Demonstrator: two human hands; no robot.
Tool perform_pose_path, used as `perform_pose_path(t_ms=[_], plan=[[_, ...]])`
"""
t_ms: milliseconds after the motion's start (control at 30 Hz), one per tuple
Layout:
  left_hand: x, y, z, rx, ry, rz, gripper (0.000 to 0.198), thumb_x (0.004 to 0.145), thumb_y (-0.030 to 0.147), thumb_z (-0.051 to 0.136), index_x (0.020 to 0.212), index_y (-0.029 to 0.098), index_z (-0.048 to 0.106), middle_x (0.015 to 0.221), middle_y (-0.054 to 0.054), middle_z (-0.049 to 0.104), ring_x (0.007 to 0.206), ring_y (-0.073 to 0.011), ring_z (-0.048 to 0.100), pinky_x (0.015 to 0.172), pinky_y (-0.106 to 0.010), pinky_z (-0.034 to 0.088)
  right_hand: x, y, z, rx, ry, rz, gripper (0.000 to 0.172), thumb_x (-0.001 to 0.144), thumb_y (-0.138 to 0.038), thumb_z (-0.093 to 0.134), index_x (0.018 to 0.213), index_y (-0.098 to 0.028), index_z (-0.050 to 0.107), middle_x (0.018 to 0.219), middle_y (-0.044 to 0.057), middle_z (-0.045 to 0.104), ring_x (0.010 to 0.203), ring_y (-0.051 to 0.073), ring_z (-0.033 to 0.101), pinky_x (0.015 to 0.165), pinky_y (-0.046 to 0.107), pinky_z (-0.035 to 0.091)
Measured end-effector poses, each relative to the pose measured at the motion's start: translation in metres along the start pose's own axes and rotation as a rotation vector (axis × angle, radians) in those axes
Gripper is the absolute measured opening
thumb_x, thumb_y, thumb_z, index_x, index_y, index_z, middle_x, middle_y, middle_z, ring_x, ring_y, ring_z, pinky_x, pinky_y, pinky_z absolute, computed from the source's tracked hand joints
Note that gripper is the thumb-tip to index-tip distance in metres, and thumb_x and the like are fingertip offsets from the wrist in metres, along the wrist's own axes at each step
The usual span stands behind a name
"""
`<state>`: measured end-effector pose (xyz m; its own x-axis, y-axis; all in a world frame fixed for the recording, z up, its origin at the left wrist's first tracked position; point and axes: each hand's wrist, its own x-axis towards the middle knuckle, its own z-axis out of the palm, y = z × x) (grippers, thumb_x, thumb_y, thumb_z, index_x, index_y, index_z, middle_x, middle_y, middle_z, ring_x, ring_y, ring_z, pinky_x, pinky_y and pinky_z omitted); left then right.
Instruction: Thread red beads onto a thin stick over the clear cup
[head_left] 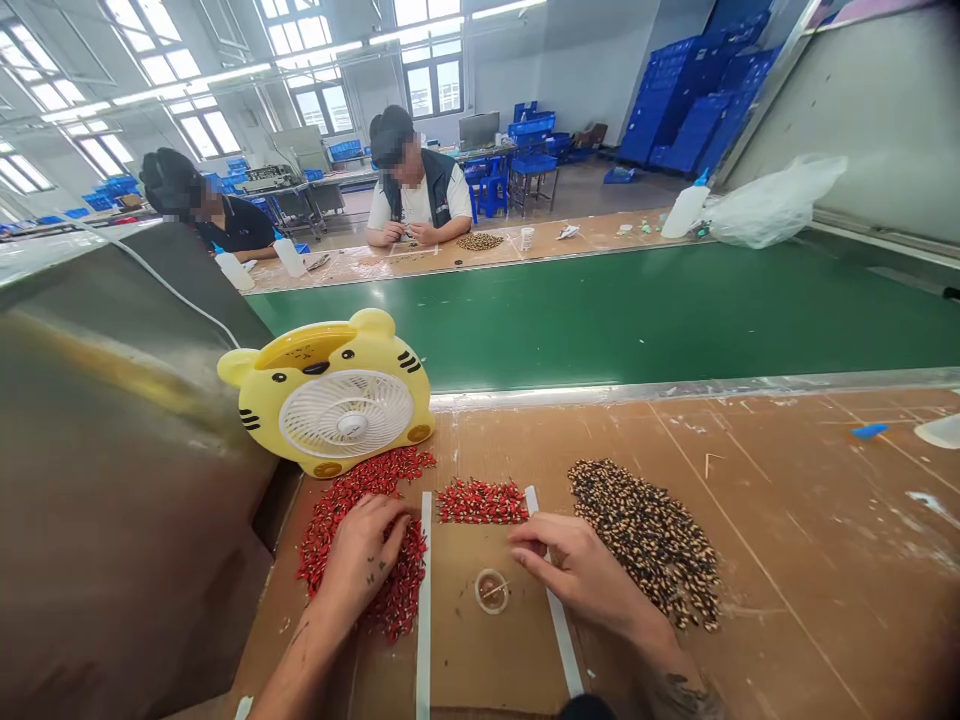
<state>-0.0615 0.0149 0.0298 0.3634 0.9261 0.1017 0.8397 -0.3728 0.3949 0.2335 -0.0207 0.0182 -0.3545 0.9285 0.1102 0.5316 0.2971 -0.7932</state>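
My left hand rests on a pile of small red pieces, its thumb and fingers bent toward the pile; whether a piece is between them is hidden. My right hand is at the right white strip, fingers curled with the tips near the right end of rows of red pieces. What those fingertips hold, if anything, is too small to tell. Between the hands, a small round cup with a thin stick in it stands on a brown board. A pile of black and beige pieces lies right of my right hand.
A yellow animal-faced fan stands behind the red pile, beside a metal housing at left. A green belt crosses beyond the table. Two people sit across it, near white bottles. A blue scrap lies at right.
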Motion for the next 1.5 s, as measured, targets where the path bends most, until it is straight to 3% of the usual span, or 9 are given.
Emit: perform_pose_path(t_ms=[133,400,567,767,867,1067,1233,1367,1500], plan=[[-0.011,0.002,-0.008,0.111,-0.163,0.093,0.024,0.095,0.018,0.047,0.100,0.020,0.071,0.095,-0.007,0.071,0.089,-0.0230,0.062,0.084,-0.035,0.047,-0.001,-0.003,0.002,0.004,-0.137,-0.039,0.013,0.091,-0.030,0.063,0.092,-0.021,0.071,0.077,0.001,0.068,0.071,0.016,0.063,0.067,0.026,0.048],[-0.002,0.029,0.001,0.328,-0.342,0.120,0.026,0.096,0.020,0.045,0.084,0.018,0.068,0.089,-0.011,0.069,0.088,-0.0259,0.061,0.078,-0.035,0.047,-0.001,-0.003,0.007,-0.027,-0.136,-0.066,0.017,0.091,-0.034,0.064,0.090,-0.021,0.073,0.071,0.001,0.066,0.065,0.016,0.060,0.063,0.026,0.046],[0.006,0.036,0.008,0.415,-0.390,0.076,0.027,0.094,0.015,0.043,0.088,0.015,0.069,0.091,-0.015,0.071,0.089,-0.0275,0.064,0.077,-0.036,0.048,-0.001,-0.005,0.008,-0.020,-0.129,-0.082,0.015,0.090,-0.033,0.065,0.088,-0.021,0.074,0.069,0.000,0.066,0.063,0.015,0.059,0.062,0.025,0.046],[0.008,0.037,0.009,0.403,-0.362,0.045,0.026,0.091,0.011,0.043,0.087,0.015,0.069,0.089,-0.016,0.072,0.087,-0.0275,0.066,0.075,-0.035,0.048,-0.001,-0.003,0.007,-0.030,-0.164,-0.083,0.011,0.089,-0.028,0.067,0.087,-0.022,0.076,0.071,0.001,0.068,0.066,0.015,0.061,0.064,0.026,0.047],[0.006,0.033,0.004,0.226,-0.274,0.040,0.024,0.087,0.011,0.047,0.078,0.018,0.068,0.078,-0.010,0.071,0.078,-0.0231,0.066,0.071,-0.029,0.046,-0.001,0.000,0.007,-0.020,-0.159,-0.121,0.013,0.091,-0.027,0.066,0.083,-0.023,0.076,0.074,0.001,0.070,0.072,0.016,0.063,0.067,0.026,0.047],[0.002,0.036,0.011,-0.485,-0.139,-0.147,0.014,0.079,0.013,0.055,0.077,0.016,0.069,0.070,-0.003,0.070,0.057,-0.0138,0.057,0.056,-0.022,0.040,0.000,0.001,0.014,-0.042,-0.124,-0.180,0.021,0.094,-0.032,0.061,0.082,-0.022,0.075,0.072,0.002,0.068,0.070,0.016,0.061,0.065,0.026,0.046],[0.008,0.044,0.021,-0.855,-0.142,-0.186,0.006,0.078,0.019,0.064,0.078,0.014,0.068,0.071,-0.001,0.064,0.060,-0.0119,0.053,0.058,-0.020,0.039,0.001,-0.003,0.025,-0.197,-0.108,-0.308,0.027,0.096,-0.030,0.057,0.075,-0.019,0.069,0.067,0.001,0.060,0.066,0.015,0.055,0.059,0.025,0.039],[0.013,0.038,0.025,-1.140,-0.174,-0.225,0.017,0.077,0.023,0.072,0.092,0.015,0.075,0.077,-0.001,0.065,0.068,-0.0118,0.055,0.066,-0.021,0.042,0.001,-0.004,0.026,-0.276,-0.129,-0.322,0.029,0.097,-0.026,0.055,0.070,-0.018,0.063,0.067,0.001,0.058,0.065,0.015,0.053,0.059,0.025,0.036],[0.013,0.026,0.030,-1.455,-0.185,-0.323,0.017,0.067,0.026,0.084,0.077,0.014,0.077,0.070,-0.001,0.066,0.060,-0.0088,0.055,0.058,-0.019,0.041,0.001,-0.001,0.025,-0.307,-0.152,-0.334,0.031,0.098,-0.025,0.052,0.069,-0.018,0.060,0.067,0.000,0.056,0.063,0.014,0.051,0.059,0.026,0.034]])
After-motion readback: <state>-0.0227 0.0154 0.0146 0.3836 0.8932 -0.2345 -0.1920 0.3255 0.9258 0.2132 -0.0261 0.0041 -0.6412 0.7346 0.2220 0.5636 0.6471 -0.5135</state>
